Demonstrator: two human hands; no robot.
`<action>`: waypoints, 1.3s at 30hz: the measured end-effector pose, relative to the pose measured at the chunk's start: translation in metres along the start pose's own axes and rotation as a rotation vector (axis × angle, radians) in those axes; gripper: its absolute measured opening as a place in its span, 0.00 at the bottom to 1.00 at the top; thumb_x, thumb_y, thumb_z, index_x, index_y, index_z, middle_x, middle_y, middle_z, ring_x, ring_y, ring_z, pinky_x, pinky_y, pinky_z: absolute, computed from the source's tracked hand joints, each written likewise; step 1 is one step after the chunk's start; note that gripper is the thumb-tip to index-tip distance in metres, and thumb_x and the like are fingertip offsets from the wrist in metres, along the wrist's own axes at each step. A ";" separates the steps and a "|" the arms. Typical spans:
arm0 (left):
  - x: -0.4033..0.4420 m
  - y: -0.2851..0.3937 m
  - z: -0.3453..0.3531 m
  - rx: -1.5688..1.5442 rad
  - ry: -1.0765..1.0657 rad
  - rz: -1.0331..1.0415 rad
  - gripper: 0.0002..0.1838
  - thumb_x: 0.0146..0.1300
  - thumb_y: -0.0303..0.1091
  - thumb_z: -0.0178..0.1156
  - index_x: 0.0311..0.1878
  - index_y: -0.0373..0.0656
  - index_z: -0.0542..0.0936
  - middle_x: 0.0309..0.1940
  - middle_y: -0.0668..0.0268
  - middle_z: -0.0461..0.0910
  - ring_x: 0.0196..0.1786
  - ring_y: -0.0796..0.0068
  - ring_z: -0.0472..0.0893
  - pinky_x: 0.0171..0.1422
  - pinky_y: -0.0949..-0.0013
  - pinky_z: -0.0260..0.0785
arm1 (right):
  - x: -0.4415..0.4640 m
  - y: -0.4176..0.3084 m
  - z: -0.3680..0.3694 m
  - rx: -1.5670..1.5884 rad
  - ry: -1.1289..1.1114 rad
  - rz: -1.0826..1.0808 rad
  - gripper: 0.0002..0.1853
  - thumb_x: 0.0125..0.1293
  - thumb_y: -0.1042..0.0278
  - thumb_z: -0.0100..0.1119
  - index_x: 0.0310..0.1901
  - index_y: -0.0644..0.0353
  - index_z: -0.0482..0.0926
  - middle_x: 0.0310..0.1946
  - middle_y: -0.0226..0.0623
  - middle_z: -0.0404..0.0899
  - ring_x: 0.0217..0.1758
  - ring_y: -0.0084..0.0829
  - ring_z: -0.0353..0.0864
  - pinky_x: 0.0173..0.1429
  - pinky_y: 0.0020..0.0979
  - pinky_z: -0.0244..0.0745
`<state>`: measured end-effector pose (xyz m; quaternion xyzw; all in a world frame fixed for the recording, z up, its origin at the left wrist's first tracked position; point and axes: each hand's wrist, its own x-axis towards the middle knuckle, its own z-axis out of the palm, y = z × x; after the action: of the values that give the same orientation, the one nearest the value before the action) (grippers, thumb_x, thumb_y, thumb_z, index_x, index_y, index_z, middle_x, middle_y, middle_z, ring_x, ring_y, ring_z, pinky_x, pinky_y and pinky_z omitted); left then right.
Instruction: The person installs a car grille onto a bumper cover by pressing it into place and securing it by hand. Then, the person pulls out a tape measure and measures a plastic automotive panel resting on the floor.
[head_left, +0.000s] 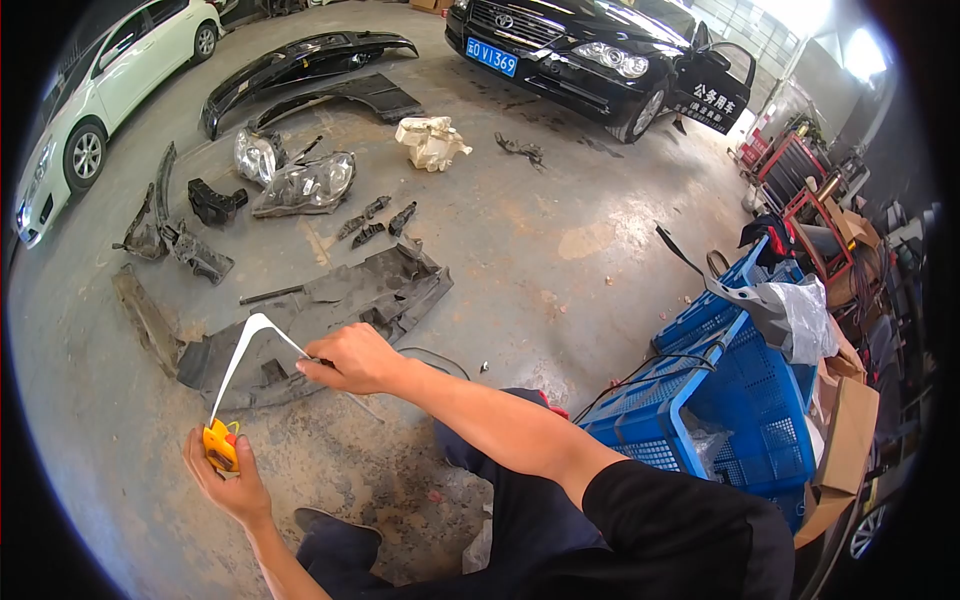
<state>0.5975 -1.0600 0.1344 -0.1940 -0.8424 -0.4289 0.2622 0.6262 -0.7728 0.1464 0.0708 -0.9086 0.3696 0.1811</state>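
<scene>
My left hand [228,478] is wrapped round a yellow tape measure [220,446] at the lower left. A white tape blade [239,352] rises from its case, bends sharply at the top and runs down to my right hand [352,360]. The fingers of that hand are closed on the blade's end, where a small dark piece shows. Both hands are above the floor, in front of a large flat black panel [340,300]. The blade is bent, not straight, between the two hands.
Headlights [308,186], a black bumper [300,62], a beige plastic part [430,143] and small brackets lie on the floor [560,330]. Blue crates [745,400] and cardboard [842,440] stand at right. A black car [570,60] and a white car [120,75] are behind.
</scene>
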 end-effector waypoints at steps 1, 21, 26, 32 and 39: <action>0.000 -0.001 0.000 -0.001 0.000 0.000 0.29 0.63 0.34 0.68 0.65 0.34 0.72 0.62 0.53 0.72 0.66 0.56 0.73 0.70 0.57 0.66 | 0.000 0.001 0.000 0.002 0.004 -0.004 0.17 0.69 0.53 0.59 0.37 0.60 0.87 0.23 0.45 0.82 0.26 0.52 0.80 0.34 0.47 0.73; 0.001 0.000 0.000 0.004 0.016 0.028 0.28 0.68 0.38 0.64 0.66 0.33 0.72 0.63 0.53 0.72 0.66 0.56 0.73 0.70 0.58 0.66 | 0.000 0.004 0.004 0.008 0.042 -0.031 0.17 0.70 0.54 0.58 0.34 0.61 0.85 0.23 0.46 0.82 0.27 0.53 0.80 0.34 0.48 0.73; 0.001 -0.002 -0.001 0.015 0.017 0.032 0.28 0.68 0.39 0.63 0.66 0.32 0.72 0.63 0.52 0.72 0.66 0.56 0.73 0.70 0.58 0.66 | 0.000 0.005 0.004 0.013 0.036 -0.031 0.16 0.70 0.55 0.58 0.36 0.60 0.85 0.23 0.46 0.82 0.27 0.52 0.80 0.34 0.48 0.73; 0.001 -0.001 -0.001 0.025 0.014 0.023 0.29 0.69 0.40 0.63 0.67 0.32 0.71 0.63 0.52 0.72 0.66 0.56 0.73 0.69 0.58 0.67 | 0.000 0.003 0.002 0.007 0.028 -0.028 0.17 0.70 0.55 0.58 0.35 0.60 0.85 0.23 0.45 0.82 0.27 0.52 0.80 0.34 0.48 0.73; 0.002 -0.002 -0.002 0.056 0.046 0.026 0.25 0.69 0.36 0.59 0.65 0.33 0.72 0.62 0.52 0.73 0.65 0.56 0.74 0.71 0.59 0.65 | 0.000 0.005 0.004 -0.006 0.022 -0.026 0.17 0.71 0.54 0.57 0.35 0.60 0.85 0.23 0.45 0.82 0.26 0.52 0.79 0.34 0.48 0.72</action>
<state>0.5952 -1.0627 0.1354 -0.1875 -0.8452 -0.4063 0.2923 0.6242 -0.7718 0.1408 0.0780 -0.9068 0.3651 0.1960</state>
